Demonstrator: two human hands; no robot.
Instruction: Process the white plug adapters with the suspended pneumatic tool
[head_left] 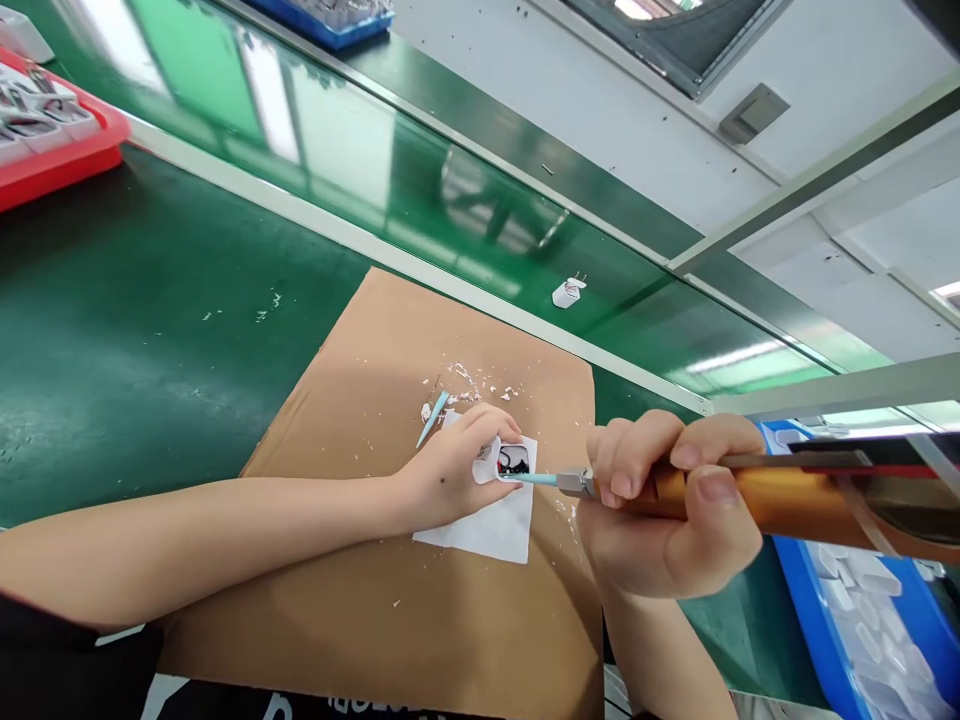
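Left hand [457,470] grips one case [499,463], right hand [667,505] one tool [795,503]; one cardboard [352,590] lies on green counter [187,300], three trays [86,160] around.

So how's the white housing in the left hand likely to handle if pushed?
Probably stiff: the white housing looks like moulded plastic with a squared rim. Likely light for its size, given thin walls around its open end. The exposed wiring inside could be fragile.
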